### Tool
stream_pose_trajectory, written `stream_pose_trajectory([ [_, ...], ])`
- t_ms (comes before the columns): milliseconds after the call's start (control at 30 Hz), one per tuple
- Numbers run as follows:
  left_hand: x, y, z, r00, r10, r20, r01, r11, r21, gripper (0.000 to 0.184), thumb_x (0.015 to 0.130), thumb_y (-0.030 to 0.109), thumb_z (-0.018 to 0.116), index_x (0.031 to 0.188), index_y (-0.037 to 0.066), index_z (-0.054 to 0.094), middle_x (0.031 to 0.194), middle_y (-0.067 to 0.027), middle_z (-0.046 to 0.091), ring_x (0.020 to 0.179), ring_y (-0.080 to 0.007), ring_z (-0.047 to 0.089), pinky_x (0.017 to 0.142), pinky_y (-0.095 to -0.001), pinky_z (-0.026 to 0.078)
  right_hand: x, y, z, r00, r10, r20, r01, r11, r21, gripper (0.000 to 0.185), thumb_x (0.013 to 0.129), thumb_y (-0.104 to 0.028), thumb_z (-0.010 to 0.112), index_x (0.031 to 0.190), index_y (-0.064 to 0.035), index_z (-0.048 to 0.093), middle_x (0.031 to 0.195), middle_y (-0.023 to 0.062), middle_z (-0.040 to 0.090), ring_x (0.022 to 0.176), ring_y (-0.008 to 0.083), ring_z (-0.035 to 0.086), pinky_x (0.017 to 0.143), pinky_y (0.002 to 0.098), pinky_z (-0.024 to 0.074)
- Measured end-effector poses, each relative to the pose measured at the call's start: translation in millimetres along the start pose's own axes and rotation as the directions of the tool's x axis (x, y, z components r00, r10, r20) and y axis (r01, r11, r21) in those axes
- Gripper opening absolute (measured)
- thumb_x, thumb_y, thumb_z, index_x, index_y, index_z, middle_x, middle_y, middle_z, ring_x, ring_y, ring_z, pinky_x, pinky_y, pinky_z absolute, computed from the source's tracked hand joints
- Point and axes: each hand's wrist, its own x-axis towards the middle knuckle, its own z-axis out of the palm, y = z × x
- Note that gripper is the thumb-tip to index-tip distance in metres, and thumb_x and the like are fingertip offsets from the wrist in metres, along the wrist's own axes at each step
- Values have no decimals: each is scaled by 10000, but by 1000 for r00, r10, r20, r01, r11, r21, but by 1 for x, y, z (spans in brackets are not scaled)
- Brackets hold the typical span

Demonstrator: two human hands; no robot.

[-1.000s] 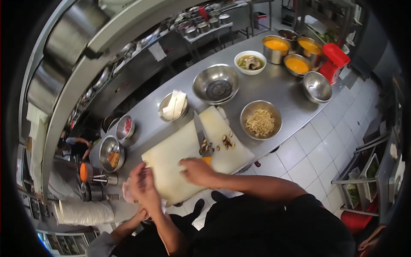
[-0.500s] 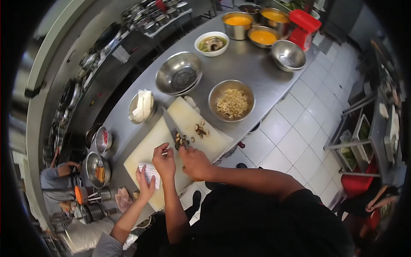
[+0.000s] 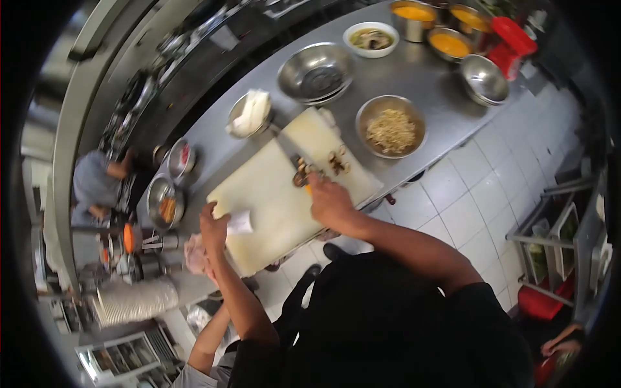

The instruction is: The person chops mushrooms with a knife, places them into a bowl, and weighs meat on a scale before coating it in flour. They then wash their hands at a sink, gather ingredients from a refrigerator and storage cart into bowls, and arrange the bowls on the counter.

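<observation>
My right hand (image 3: 331,204) is closed round the handle of a kitchen knife (image 3: 286,143), whose blade lies low over the cutting board (image 3: 265,184). Dark-edged slices, apparently mushroom (image 3: 301,176), are gathered against the blade near my fingers. A second group of slices (image 3: 337,161) lies a little to the right. My left hand (image 3: 213,226) is at the board's left edge, fingers curved and apart. Its thumb is close to a white folded paper (image 3: 240,222) on the board; whether they touch I cannot tell. A co-worker's forearm (image 3: 210,336) passes behind my left arm, its hand mostly hidden.
Beyond the board stand a bowl of shredded food (image 3: 391,129), large steel bowls (image 3: 317,71) and a bowl with white blocks (image 3: 249,115). Several containers of orange liquid (image 3: 449,44) and a red scale-like object (image 3: 514,42) are at the back right. Another person (image 3: 97,181) works at far left.
My left hand has moved left, from beside the knife to beside the paper. The co-worker's hand has drawn back from the paper. The view has shifted; my right hand still grips the knife.
</observation>
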Motion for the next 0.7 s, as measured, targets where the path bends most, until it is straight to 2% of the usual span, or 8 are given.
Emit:
stream_pose_trajectory([
  [100, -11, 4, -6, 993, -118, -27, 113, 985, -131, 587, 632, 180, 737, 1144, -5, 519, 1078, -198, 555, 998, -303, 541, 866, -372, 427, -1, 2, -4, 1000, 5, 9, -4, 998, -55, 440, 728, -110, 572, 1108, 35, 403, 949, 277, 553, 850, 403, 586, 757, 449, 478],
  [200, -20, 9, 2, 961, -275, 24, 276, 961, -20, 654, 638, 203, 746, 1183, -31, 470, 1063, -221, 559, 979, -300, 557, 834, -371, 444, -5, 0, -14, 1000, -26, -16, 25, 997, -75, 428, 731, -123, 595, 1091, 47, 440, 940, 271, 558, 830, 388, 599, 733, 438, 490],
  [233, -18, -8, 12, 980, -197, -21, 198, 980, 36, 648, 628, 159, 753, 1169, -35, 455, 981, -218, 582, 890, -279, 592, 759, -353, 473, -5, -2, -18, 999, -41, -35, 38, 996, -77, 419, 729, -119, 598, 1084, 54, 456, 935, 270, 561, 820, 382, 605, 721, 433, 496],
  [333, -30, -6, 17, 959, -278, 60, 283, 952, -115, 588, 611, 92, 751, 1112, -33, 469, 891, -189, 606, 774, -252, 616, 684, -332, 487, -8, -4, -26, 995, -75, -59, 71, 996, -55, 386, 737, -141, 607, 1046, 47, 473, 924, 269, 562, 820, 384, 603, 724, 432, 497],
  [367, -33, 5, 15, 955, -283, 91, 296, 929, -220, 524, 622, -3, 717, 1084, -21, 470, 812, -149, 618, 717, -210, 616, 629, -312, 487, -8, -3, -28, 996, -77, -52, 75, 996, -48, 393, 737, -144, 609, 1052, 49, 473, 915, 264, 565, 821, 382, 604, 726, 432, 494],
  [533, -39, 52, 4, 962, -238, 131, 268, 756, -598, 543, 692, -93, 650, 1167, -6, 401, 817, -141, 637, 743, -190, 617, 650, -284, 484, -8, -5, -26, 984, -173, -34, 175, 983, 55, 435, 755, -201, 622, 1077, 63, 497, 887, 235, 590, 815, 361, 607, 750, 424, 480],
  [633, -43, 101, 1, 981, -118, 153, 193, 606, -771, 569, 712, -116, 635, 1199, 1, 366, 846, -144, 643, 761, -186, 619, 688, -276, 492, -8, -23, -32, 990, -138, 27, 119, 928, 353, 445, 794, -289, 619, 1042, 72, 543, 886, 212, 612, 818, 334, 613, 761, 392, 472],
  [700, -45, 137, -2, 985, -26, 171, 161, 512, -844, 577, 717, -121, 633, 1208, 5, 358, 866, -141, 644, 776, -181, 619, 710, -273, 497, 2, -33, -27, 990, -143, 8, 111, 801, 588, 449, 820, -337, 601, 1007, 69, 569, 870, 193, 620, 807, 282, 612, 749, 358, 467],
])
